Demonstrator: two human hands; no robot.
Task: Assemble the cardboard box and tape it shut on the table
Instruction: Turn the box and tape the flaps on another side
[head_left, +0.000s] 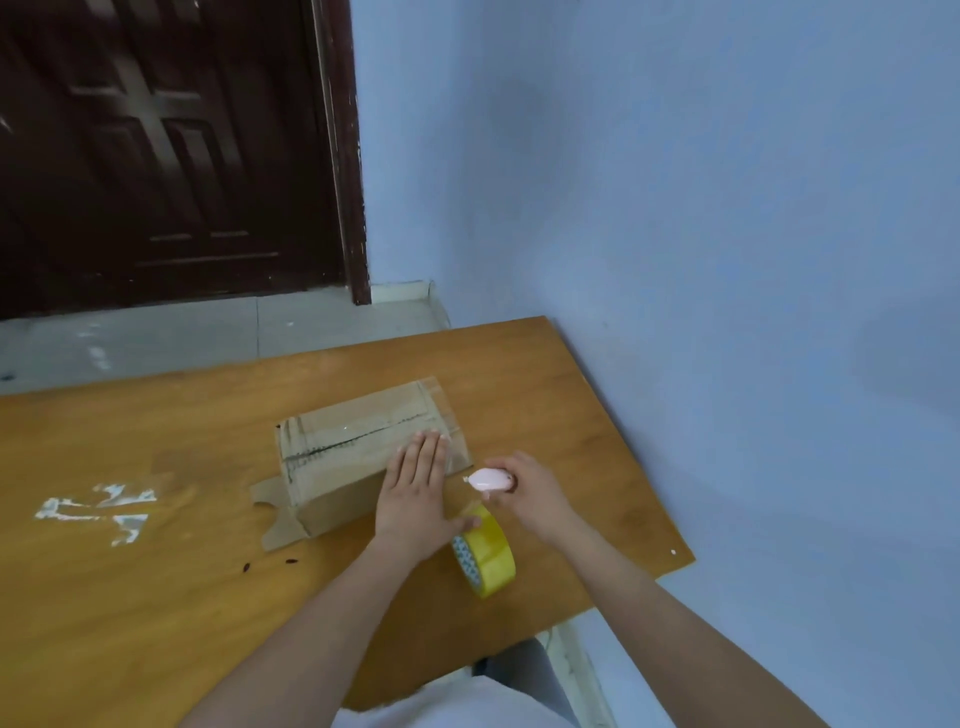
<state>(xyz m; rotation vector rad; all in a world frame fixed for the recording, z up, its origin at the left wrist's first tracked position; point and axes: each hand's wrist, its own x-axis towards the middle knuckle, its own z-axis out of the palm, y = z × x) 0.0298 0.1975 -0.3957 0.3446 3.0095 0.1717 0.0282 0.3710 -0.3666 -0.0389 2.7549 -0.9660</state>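
Yellow tape roll (485, 558) stands on edge nearest, on the table (156, 597); beyond it the flat left hand (415, 493) presses the cardboard box (358, 447), while the right hand (530, 493) grips a pink cutter (489, 479); slice close to the box edge, then smooth the tail

The left hand (415, 486) is pressing flat on the taped cardboard box (363, 457) lying on the desk (156, 597). The right hand (530, 493) is gripping a small pink cutter (488, 479) just above the yellow tape roll (485, 558).

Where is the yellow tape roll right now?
The tape roll stands on edge on the table, beside the left hand, near the cardboard box.
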